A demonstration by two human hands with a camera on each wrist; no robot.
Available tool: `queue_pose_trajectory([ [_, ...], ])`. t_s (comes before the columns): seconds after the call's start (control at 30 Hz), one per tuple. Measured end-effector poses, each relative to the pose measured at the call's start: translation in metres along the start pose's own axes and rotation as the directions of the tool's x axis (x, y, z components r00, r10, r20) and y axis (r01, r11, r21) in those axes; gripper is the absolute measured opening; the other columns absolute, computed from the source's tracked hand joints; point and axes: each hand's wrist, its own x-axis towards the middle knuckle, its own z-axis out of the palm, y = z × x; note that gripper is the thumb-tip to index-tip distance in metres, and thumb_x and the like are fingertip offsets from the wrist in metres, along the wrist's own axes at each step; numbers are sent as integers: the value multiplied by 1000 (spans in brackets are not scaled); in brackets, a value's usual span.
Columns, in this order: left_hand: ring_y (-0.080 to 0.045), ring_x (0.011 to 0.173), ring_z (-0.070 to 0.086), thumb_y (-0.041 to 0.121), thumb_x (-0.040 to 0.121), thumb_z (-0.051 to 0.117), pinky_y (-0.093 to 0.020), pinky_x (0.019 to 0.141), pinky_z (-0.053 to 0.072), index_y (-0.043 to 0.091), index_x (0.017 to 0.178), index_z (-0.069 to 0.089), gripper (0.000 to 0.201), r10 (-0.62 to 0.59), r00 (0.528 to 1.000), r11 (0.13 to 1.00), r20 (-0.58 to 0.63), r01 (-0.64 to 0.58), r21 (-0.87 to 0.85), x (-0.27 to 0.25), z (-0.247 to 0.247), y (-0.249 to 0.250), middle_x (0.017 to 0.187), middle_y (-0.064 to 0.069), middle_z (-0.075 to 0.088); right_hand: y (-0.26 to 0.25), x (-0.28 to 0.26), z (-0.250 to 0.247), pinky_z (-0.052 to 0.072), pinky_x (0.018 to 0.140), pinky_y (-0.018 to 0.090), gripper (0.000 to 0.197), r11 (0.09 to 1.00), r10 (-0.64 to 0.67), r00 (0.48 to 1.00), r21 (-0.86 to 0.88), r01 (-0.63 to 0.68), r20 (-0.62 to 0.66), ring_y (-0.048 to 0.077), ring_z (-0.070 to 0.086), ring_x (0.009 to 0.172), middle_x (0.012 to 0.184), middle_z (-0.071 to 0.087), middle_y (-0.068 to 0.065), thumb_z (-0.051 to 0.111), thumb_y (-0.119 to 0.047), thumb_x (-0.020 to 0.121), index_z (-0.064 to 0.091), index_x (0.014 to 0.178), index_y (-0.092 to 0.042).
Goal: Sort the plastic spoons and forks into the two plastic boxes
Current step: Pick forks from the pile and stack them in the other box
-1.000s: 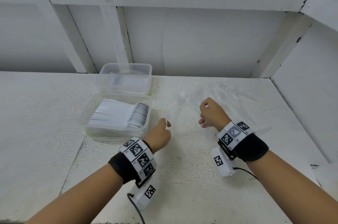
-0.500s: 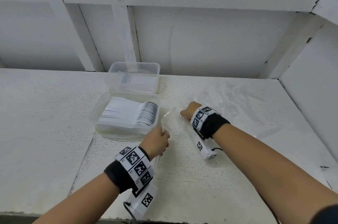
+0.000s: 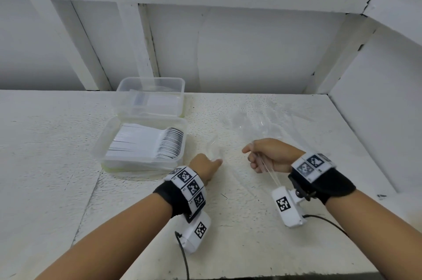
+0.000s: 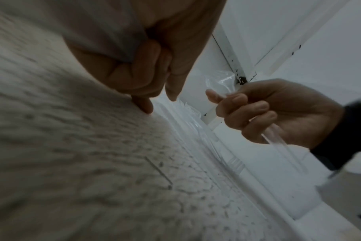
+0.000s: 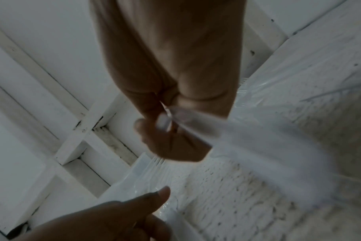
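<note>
The right hand (image 3: pixel 271 156) is curled round a small bunch of clear plastic cutlery (image 4: pixel 278 135), the thin see-through handles running out from under the little finger toward the wrist, the other ends poking out past the forefinger; whether these are spoons or forks cannot be told, since the plastic is glassy and nearly colourless against the white surroundings. The left hand (image 3: pixel 204 166) sits low on the white, rough-textured bench (image 3: pixel 68 142), its fingers folded in with thumb and forefinger pointing down and closing on a second clutch of clear pieces (image 3: pixel 213 149) that lie on the bench just ahead of the fingertips; the left wrist view shows short prongs (image 4: pixel 182 103) at their far end, so these look to be forks. Beyond the right hand, farther out on the bench, lies a loose scatter of the same transparent cutlery (image 3: pixel 255 119), seen mostly as glints and faint outlines. To the outer side of the left hand, just beside it, stands the nearer plastic box (image 3: pixel 107 138), clear-walled and lidless, holding a tidy stack of clear spoons (image 3: pixel 159 145) laid side by side, their bowls overlapping in a close row of dark-edged curves at the end nearest the hand, their handles fanning away. Touching its far side is the second plastic box (image 3: pixel 150 83), of the same kind, with some pale clear pieces lying flat in the bottom, too faint to name.
</note>
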Motion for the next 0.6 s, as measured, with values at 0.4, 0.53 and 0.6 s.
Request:
queue_pose_trajectory([
  [0.4,-15,54,42,22,86,55,-24,51,34,7,69,51,23,42,999,993,-10,-41,107,14,7,14,62,-2,45,9,-4,-1,28,39,19,21,981,-172,940,-140,136,-295,8,31,43,57,33,-1,44,-20,96,60,102,-8],
  [0.53,-13,56,39,18,93,41,-25,52,32,5,81,53,22,128,991,990,-26,-126,67,5,-3,5,67,-1,44,-12,12,5,42,50,19,30,934,-244,928,-327,147,-281,11,46,56,69,48,2,37,-12,99,60,116,-1],
  [0.6,-13,58,42,16,96,38,-23,51,35,8,79,53,24,129,992,992,-1,-129,-1,0,-8,-1,69,-1,46,-25,26,13,36,52,18,34,873,-286,926,-466,145,-248,8,42,59,81,54,-1,36,-14,99,57,123,-4],
])
